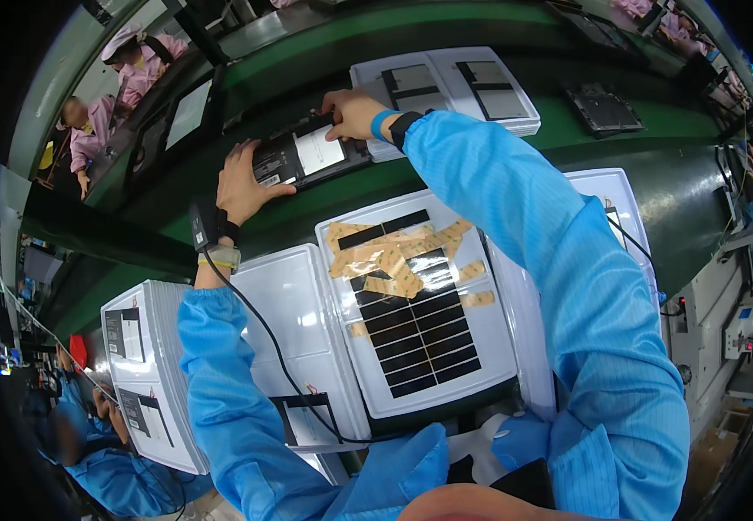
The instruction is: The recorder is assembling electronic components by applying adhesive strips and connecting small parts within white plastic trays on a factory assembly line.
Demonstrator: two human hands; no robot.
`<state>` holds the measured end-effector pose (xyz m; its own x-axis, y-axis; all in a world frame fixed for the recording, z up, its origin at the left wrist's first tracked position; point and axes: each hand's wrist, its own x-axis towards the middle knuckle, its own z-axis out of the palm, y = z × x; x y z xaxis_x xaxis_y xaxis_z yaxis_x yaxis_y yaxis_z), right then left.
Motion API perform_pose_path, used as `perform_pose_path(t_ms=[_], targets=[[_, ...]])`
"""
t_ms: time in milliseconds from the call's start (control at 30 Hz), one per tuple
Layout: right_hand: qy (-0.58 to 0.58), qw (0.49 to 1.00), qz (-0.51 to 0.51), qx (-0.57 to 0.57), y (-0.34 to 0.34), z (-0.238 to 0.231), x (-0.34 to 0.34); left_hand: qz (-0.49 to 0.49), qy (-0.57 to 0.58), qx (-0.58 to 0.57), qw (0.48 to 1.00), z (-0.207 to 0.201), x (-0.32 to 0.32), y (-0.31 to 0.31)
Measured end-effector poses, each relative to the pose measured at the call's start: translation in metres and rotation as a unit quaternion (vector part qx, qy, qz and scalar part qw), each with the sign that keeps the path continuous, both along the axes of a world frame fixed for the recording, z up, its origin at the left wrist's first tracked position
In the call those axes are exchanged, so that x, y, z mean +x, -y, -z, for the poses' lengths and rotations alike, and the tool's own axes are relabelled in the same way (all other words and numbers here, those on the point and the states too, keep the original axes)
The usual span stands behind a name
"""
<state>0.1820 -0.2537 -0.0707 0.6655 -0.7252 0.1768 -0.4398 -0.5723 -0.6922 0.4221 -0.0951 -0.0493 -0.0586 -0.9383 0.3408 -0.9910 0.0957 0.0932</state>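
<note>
Blue-sleeved, leans past a white tray [494, 347] of black strips [429, 347] at five o'clock; touches a dark device [279, 161] at eleven with left hand [239, 187] spread wide around its left end, right hand [357, 113] half-curled at its right with unclear grip; faces panel-bearing trays [446, 74] beyond at one o'clock.

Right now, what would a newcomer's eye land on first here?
First, the bright blue sleeves, leading up to the left hand and right hand at a flat black device with a white panel, upper centre. Then the white plastic tray below it, with black strips in two columns and tan tape pieces strewn across its upper half. Lastly, the white tray stack at left.
</note>
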Motion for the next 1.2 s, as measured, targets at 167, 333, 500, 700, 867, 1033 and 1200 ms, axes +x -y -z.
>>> perform_pose_path(t_ms=[167,333,500,700,867,1033,1200], targets=[[-0.012,0.999,-0.009,-0.052,0.002,0.008,0.002,0.023,-0.032,0.033,0.999,0.019,0.007,0.013],[-0.048,0.989,-0.034,-0.133,-0.001,0.005,0.003,0.026,-0.045,0.053,0.997,0.019,0.012,0.016],[-0.153,0.962,-0.098,-0.202,-0.008,-0.002,-0.002,0.026,-0.042,0.072,0.996,0.018,0.018,0.017],[-0.187,0.947,-0.120,-0.234,-0.012,0.005,0.001,0.041,-0.047,0.100,0.993,0.018,0.028,0.023],[-0.193,0.944,-0.119,-0.241,-0.012,0.007,0.009,0.041,-0.040,0.104,0.993,0.016,0.033,0.021],[-0.222,0.928,-0.133,-0.269,-0.014,0.007,0.006,0.022,0.050,0.105,0.993,0.021,0.040,0.016],[-0.229,0.909,-0.113,-0.330,-0.023,0.018,-0.001,-0.001,0.069,0.100,0.993,0.061,0.034,0.009]])
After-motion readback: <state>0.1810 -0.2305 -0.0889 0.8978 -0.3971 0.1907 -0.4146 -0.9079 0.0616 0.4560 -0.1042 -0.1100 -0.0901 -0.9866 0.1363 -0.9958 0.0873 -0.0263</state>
